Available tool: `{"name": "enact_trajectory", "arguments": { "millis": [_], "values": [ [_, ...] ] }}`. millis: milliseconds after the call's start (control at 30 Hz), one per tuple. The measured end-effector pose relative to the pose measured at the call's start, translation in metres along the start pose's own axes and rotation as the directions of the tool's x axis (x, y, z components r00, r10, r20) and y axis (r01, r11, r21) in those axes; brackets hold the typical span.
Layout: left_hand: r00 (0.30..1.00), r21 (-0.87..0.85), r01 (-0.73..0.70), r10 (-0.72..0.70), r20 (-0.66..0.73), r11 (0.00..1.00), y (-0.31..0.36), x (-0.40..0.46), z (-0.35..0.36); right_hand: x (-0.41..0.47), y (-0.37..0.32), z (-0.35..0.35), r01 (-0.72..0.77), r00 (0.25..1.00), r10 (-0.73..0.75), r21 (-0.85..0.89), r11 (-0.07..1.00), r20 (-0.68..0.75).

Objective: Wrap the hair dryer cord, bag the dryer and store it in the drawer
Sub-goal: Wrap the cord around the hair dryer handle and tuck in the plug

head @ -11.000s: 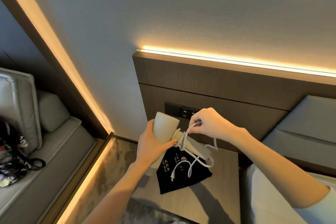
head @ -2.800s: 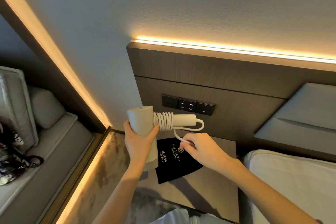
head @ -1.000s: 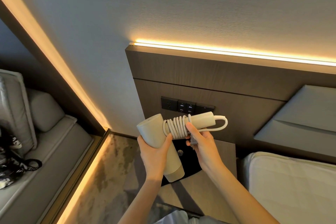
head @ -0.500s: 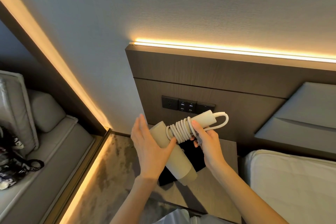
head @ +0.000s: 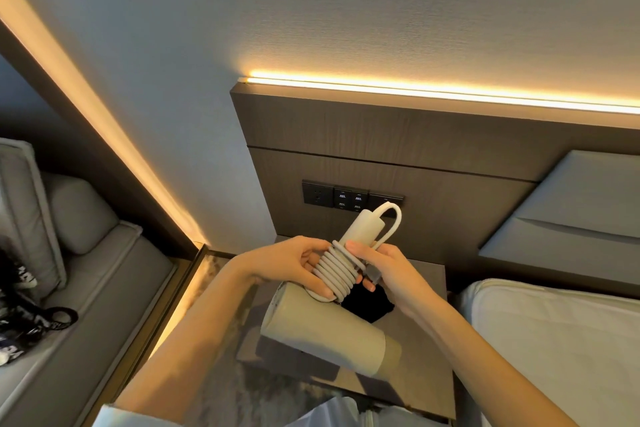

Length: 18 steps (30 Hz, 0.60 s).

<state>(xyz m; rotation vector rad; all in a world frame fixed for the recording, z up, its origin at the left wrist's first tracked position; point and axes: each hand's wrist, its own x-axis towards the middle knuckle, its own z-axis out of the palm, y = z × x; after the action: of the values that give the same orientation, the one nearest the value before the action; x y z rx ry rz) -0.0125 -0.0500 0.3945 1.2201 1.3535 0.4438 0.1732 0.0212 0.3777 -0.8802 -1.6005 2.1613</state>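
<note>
I hold the cream hair dryer [head: 325,340] over the nightstand [head: 415,388], its barrel nearest me and its handle pointing away toward the headboard. The cord [head: 337,270] is coiled in several turns round the handle, with a loop sticking out past the handle's end. My left hand [head: 294,265] curls round the coiled part from the left. My right hand [head: 384,267] grips the handle from the right, thumb on the coil, with the plug end under its fingers. The black cloth bag [head: 369,303] lies on the nightstand beneath, mostly hidden by the dryer.
A dark socket and switch panel [head: 349,198] sits in the wooden headboard behind. The bed with a white pillow [head: 554,340] is to the right. A grey bench seat [head: 86,288] with a dark bag [head: 24,315] on it is at left. No drawer shows.
The dryer has swung round: the barrel dropped toward me and the handle now points away. My left hand moved off the barrel onto the coiled cord. My right hand keeps its hold on the handle.
</note>
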Motion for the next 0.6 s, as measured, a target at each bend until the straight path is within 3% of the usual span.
{"name": "enact_trajectory", "arguments": {
  "millis": [167, 400, 600],
  "values": [
    [0.996, -0.093, -0.069, 0.063, -0.064, 0.993, -0.008, 0.004, 0.012, 0.001, 0.003, -0.004, -0.01, 1.0, 0.01, -0.067, 0.998, -0.008],
    [0.986, -0.175, -0.145, 0.127, -0.111, 0.974, -0.006, 0.01, 0.017, 0.004, 0.005, -0.006, -0.032, 0.998, 0.033, -0.009, 0.999, 0.061],
    [0.97, -0.232, -0.21, 0.174, -0.168, 0.95, -0.011, 0.007, 0.026, 0.006, -0.001, -0.009, 0.016, 0.999, -0.009, -0.14, 0.99, 0.045]
  ]
}}
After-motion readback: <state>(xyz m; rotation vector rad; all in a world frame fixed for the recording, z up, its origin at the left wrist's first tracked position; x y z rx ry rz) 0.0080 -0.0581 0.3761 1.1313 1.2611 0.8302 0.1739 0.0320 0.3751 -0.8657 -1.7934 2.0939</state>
